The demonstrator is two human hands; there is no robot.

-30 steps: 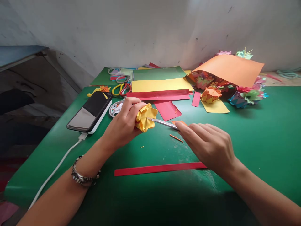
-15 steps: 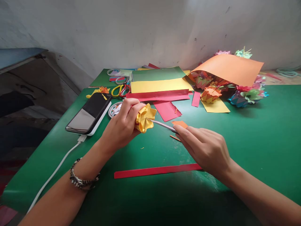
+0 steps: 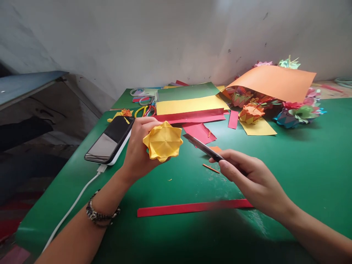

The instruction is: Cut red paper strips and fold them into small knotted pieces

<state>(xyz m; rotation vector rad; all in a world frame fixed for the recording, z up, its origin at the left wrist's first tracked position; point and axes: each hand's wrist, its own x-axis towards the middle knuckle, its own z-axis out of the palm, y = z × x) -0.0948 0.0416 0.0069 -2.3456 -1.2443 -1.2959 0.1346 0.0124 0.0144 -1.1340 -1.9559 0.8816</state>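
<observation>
Yellow paper flower [image 3: 162, 141] held up above the green surface [image 3: 302, 161], left of centre, flat folded base turned toward the camera. Far left: black phone [image 3: 110, 140] lying on a white block, white cable [image 3: 74, 205] trailing to the near edge. Left hand [image 3: 139, 146] closed around the flower from behind, thumb and fingers gripping its back; beaded bracelet [image 3: 100, 214] on that wrist. Beyond the hand, scissors [image 3: 144, 110] with yellow and red handles, plus rolls of tape [image 3: 137, 91]. At centre, far side: stacked sheets, green [image 3: 187, 91] over yellow [image 3: 189, 105] over red [image 3: 192, 116], with red offcuts [image 3: 200, 132] nearer. Thin metal tool [image 3: 202, 146] pinched in the right hand [image 3: 253, 179], fingers closed on its handle, tip pointing at the flower, just short of touching. Under the tool, a small orange scrap [image 3: 216, 149] and a sliver [image 3: 211, 168]. Near side: long red strip [image 3: 192, 208], partly covered by the right wrist. Far right: curved orange sheet [image 3: 275, 82] arching over a heap of finished paper flowers [image 3: 291, 112], hiding some of them.
</observation>
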